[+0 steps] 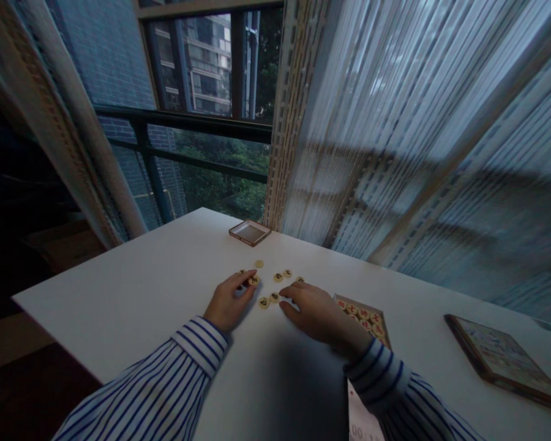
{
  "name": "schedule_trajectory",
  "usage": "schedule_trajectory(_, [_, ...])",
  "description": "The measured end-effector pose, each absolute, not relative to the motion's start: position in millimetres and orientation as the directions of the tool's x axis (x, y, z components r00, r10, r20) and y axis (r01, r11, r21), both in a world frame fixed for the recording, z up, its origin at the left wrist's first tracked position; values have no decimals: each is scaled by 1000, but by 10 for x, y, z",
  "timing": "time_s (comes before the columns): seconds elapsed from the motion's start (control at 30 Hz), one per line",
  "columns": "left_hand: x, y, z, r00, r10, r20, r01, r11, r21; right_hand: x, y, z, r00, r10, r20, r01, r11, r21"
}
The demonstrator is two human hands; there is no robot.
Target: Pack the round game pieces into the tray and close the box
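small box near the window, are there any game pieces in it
No, the small box near the window shows only a bare bottom, while the round pieces lie loose on the white table.

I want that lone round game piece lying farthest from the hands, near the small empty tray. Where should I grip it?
Pinch the lone disc by its thin rim, coming from above. It lies flat on the white table, clear of the other pieces and the tray.
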State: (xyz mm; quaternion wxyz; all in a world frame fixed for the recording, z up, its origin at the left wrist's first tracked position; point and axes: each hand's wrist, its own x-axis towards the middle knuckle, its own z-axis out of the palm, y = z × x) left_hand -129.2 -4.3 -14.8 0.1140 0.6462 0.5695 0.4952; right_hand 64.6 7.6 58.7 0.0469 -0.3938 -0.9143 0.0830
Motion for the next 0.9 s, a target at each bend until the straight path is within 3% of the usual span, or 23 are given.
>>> schedule_trajectory(0.3, [-1225,-133,-21,-178,924,337,448,-229,864,732,17,637,-711,694,112,662,714,-227])
schedule_trajectory(0.7, [-908,-344,182,83,986,145,181,-158,971,899,-154,653,-657,701,276,636,713,-296])
schedule_trajectory(0.9, [-707,-364,239,151,978,141,63,-152,986,1067,-204,598,-639,679,362,611,733,-298])
